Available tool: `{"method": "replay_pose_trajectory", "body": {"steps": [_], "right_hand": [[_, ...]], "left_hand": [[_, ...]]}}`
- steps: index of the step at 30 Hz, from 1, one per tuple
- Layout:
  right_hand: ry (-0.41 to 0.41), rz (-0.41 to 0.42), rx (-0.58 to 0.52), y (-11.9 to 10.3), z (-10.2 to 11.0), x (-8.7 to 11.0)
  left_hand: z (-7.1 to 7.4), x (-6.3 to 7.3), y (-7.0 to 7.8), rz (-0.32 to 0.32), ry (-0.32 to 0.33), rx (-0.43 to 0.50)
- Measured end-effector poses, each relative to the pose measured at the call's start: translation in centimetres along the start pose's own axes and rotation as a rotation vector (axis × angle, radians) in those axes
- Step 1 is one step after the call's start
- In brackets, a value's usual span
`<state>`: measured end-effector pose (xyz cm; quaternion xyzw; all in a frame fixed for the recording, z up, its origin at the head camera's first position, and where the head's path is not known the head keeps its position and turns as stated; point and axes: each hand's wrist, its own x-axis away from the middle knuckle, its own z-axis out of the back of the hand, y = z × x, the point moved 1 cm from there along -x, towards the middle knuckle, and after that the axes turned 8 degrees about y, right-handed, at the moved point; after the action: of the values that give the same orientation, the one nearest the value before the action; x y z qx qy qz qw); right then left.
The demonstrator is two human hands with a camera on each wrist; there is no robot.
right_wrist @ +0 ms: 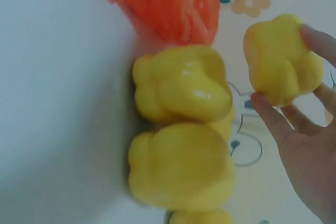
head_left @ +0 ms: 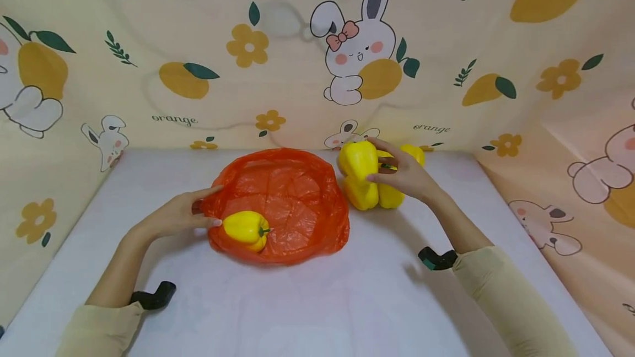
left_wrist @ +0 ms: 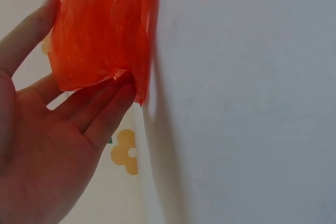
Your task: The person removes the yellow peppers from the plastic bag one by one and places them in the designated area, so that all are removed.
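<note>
An orange-red plastic bag lies spread wide on the table, its mouth facing up. One yellow bell pepper with a green stem rests inside at the near left. My left hand holds the bag's left rim; in the left wrist view, thumb and fingers lie on either side of the plastic. Right of the bag, my right hand grips another yellow bell pepper between thumb and fingers. The right wrist view shows this held pepper raised above other bell peppers standing on the table.
Several yellow bell peppers stand close together at the bag's right side, partly hidden by the right hand. A printed cloth with rabbits and oranges rises behind the pale tabletop. Black wrist mounts sit by both sleeves.
</note>
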<state>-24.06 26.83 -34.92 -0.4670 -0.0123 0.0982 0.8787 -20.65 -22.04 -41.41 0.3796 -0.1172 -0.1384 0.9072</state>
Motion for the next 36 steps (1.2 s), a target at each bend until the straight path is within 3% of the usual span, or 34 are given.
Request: {"method": "replay_pose_trajectory", "body": {"steps": [25,30,36], "right_hand": [[0.124,0.004,-0.020,4.1,6.6,4.9],[0.147,-0.019,0.022,5.5,7.7,5.5],[0.157,0.017,0.024,6.6,8.4,5.8]], "left_hand": [[0.8,0.0,0.4,0.015,-0.011,-0.019],[0.6,0.1,0.5,-0.005,-0.017,-0.009],[0.8,0.1,0.5,-0.026,0.008,-0.012]]}}
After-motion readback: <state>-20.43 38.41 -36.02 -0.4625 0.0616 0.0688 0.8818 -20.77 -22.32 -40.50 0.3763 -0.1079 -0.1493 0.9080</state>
